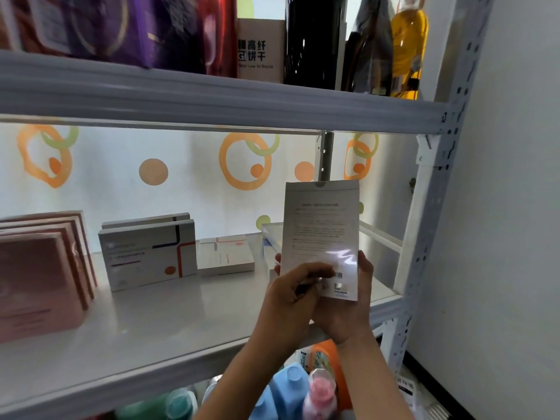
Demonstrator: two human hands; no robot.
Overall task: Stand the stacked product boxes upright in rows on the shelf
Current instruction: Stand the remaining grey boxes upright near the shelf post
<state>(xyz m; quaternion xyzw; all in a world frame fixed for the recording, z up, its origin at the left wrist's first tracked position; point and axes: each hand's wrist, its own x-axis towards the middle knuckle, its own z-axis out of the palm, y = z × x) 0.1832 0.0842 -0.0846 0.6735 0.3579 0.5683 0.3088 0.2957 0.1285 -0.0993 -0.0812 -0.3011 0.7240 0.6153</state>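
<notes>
Both hands hold one flat white product box [321,225] upright in front of the shelf's right end, its printed back facing me. My left hand [291,301] grips its lower left edge and my right hand [351,304] cups its bottom right corner. On the white shelf board [188,304] two grey-white boxes [148,256] stand upright one behind the other. One matching box [225,255] lies flat to their right. A clear-wrapped stack [271,241] lies flat behind the held box, partly hidden.
Several pink boxes [42,268] stand upright at the shelf's left end. The upper shelf [212,98] carries large boxes and bottles. Coloured bottles [291,389] stand below. A grey perforated upright [430,207] bounds the right side.
</notes>
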